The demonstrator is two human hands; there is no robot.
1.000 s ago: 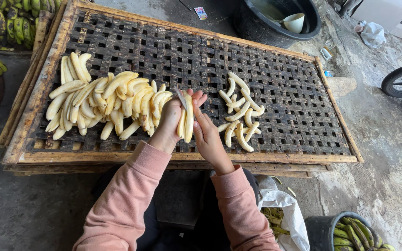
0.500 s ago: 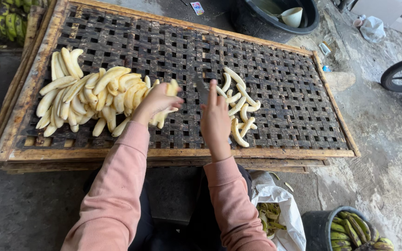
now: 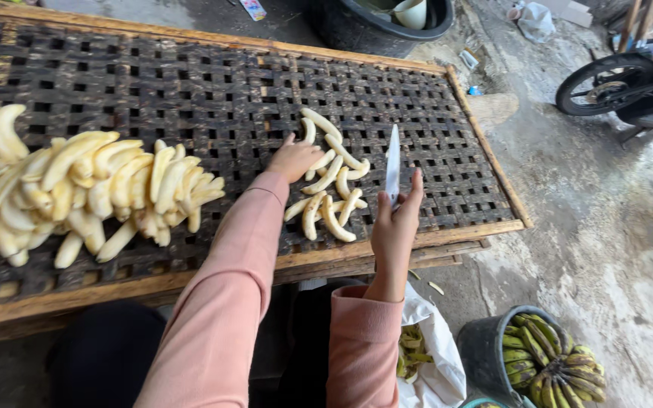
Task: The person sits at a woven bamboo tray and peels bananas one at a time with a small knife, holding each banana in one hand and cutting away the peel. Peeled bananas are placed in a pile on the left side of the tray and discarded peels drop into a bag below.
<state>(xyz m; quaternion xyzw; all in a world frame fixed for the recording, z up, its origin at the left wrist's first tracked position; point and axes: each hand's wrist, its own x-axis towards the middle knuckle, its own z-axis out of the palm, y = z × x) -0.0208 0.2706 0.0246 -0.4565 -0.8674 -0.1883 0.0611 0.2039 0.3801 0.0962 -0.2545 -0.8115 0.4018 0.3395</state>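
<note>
From the head view, your left hand (image 3: 294,159) lies on the small heap of peeled bananas (image 3: 329,185), pale, smooth and curved, fingers closed loosely round one at the heap's left edge; how firm that hold is you cannot tell. Your right hand (image 3: 393,227) is clenched on a knife (image 3: 392,164), its thin flat blade pointing up and away from you, just right of the heap and apart from it. The heap rests on a rack (image 3: 190,91) of dark woven slats in a rough lattice, framed in light wood. A far larger pile (image 3: 77,193) of the same peeled fruit lies at the rack's left end, well apart from both hands. Below your right arm a white plastic bag (image 3: 436,363) gapes, crinkled, with yellowish peel inside. Just right of it a dark round bucket (image 3: 485,351) holds green unpeeled bananas. Beyond the rack's far edge sit a black tub (image 3: 357,30) and a small flat packet (image 3: 253,9), pale with coloured print. A wheel (image 3: 606,83) stands on the wet concrete at top right
</note>
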